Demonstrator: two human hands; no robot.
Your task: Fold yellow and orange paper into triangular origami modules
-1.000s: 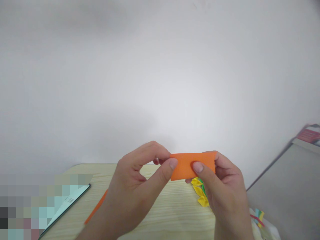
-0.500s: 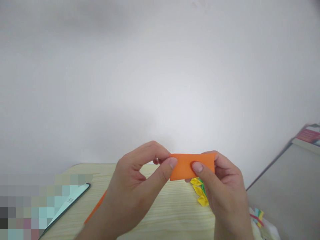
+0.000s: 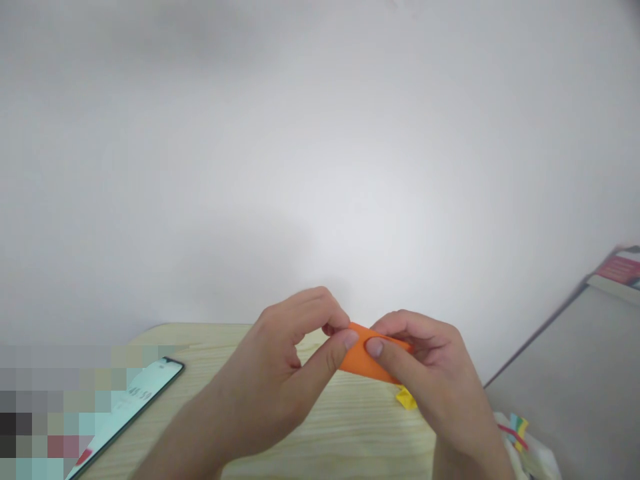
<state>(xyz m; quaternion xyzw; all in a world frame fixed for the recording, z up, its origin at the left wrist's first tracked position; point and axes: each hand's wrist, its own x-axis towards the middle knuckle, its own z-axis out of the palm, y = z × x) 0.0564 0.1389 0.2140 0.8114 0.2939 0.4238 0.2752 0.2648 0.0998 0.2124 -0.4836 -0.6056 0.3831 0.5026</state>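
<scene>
A folded piece of orange paper [image 3: 364, 365] is held up over the table between both hands, tilted down to the right. My left hand [image 3: 300, 360] pinches its left end between thumb and fingers. At the other end, my right hand [image 3: 425, 373] grips the paper with its thumb on the near face and the fingers behind the top edge. Part of a yellow folded paper piece [image 3: 406, 398] shows on the table below the paper, mostly covered by my right hand.
The light wood table [image 3: 320, 427] meets a white wall [image 3: 320, 167]. A phone [image 3: 137, 400] with a lit screen lies at the left, partly blurred out. At the lower right is a whitish bag [image 3: 540, 457] with coloured strips, beside a grey panel [image 3: 580, 373].
The orange paper has tilted, its right end dropping. My right hand's fingers have come over its top edge. The yellow and green pieces are now mostly covered, and the orange sliver at left is hidden.
</scene>
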